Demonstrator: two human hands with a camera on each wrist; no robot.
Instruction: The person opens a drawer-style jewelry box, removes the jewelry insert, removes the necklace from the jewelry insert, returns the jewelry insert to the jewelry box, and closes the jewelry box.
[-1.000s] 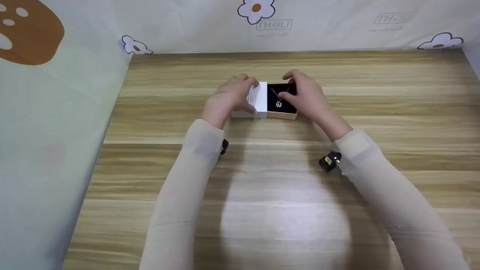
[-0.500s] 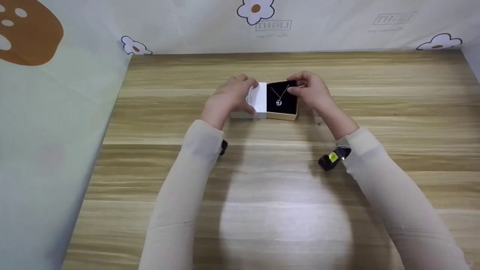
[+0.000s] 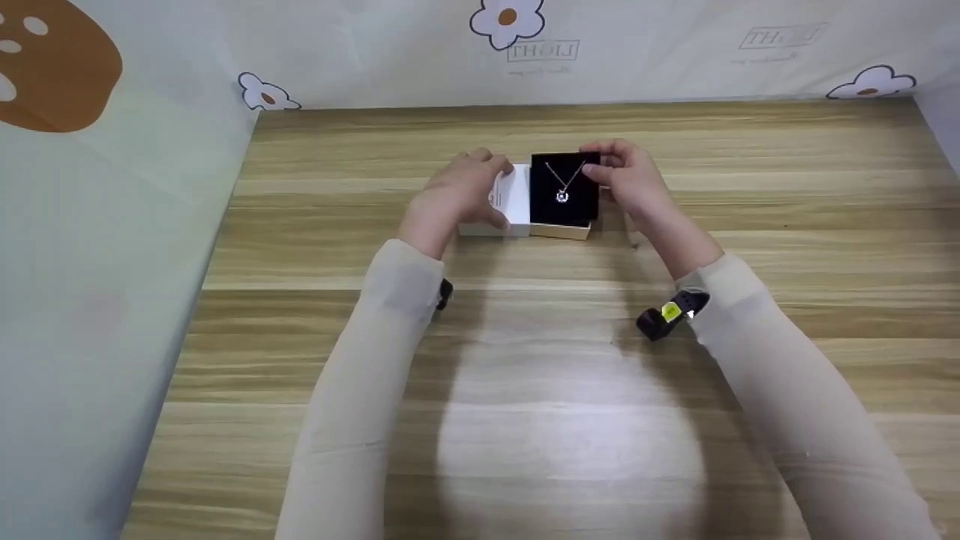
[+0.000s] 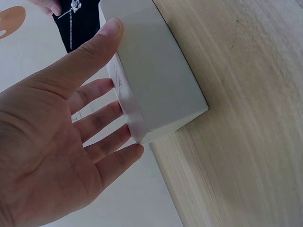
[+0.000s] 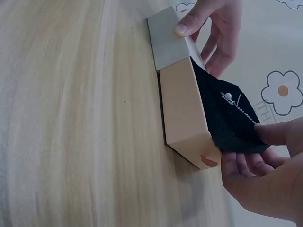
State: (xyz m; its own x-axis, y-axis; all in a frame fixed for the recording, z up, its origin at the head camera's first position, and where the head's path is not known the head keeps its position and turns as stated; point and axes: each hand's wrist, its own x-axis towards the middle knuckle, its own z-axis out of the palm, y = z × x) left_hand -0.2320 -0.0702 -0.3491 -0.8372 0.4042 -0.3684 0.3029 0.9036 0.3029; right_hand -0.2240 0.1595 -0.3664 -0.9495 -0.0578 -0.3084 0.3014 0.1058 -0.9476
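- The step in hand appears to be lifting the black insert [image 3: 547, 210], with its necklace [image 3: 562, 196], out of the box tray [image 3: 561, 231]; the insert stands partly above the tray's rim.
- The right hand [image 3: 631, 174] pinches the insert by its right side, thumb on top and bent fingers beneath.
- The left hand [image 3: 454, 196] spans the white cover [image 3: 516, 196], thumb on the near side and fingers slightly bent over the far part, holding it against the worktop [image 3: 555, 337].
- The next move likely calls for a level lift clear of the rim, the left hand bracing, so the chain does not slip.
- The box lies closer to the worktop's far edge than its near one, about midway between the side edges; the patterned backdrop [image 3: 652, 56] rises behind.
- Bare worktop runs toward the near edge between the forearms, and beyond the right hand toward the far right corner.
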